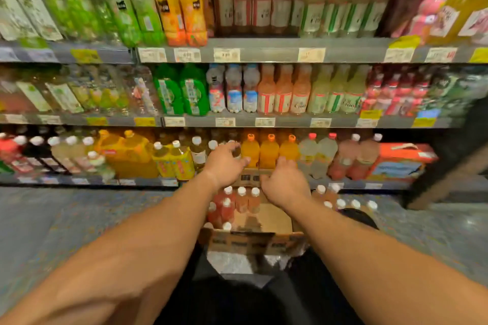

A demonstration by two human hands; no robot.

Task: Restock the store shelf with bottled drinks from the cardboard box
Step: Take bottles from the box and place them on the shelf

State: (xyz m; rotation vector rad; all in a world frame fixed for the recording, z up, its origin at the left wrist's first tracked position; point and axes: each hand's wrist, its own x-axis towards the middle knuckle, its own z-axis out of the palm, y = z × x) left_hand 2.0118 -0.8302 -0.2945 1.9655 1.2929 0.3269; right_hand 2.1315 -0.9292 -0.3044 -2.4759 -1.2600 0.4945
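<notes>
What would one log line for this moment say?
left hand: on bottle at bottom shelf | right hand: empty, over cardboard box | red bottles left in box

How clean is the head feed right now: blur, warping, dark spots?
Head view: motion blur smears the labels on the upper shelves; wide-angle warp leans the bottles outward at both edges; the right edge falls dark. Left hand, right hand and the cardboard box read only slightly soft.

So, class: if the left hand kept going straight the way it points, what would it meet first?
The left hand points at the bottom shelf; it would most likely meet the white-capped bottle at its fingertips, beside the orange-capped bottles. Depth is unclear; it may already touch.
</notes>
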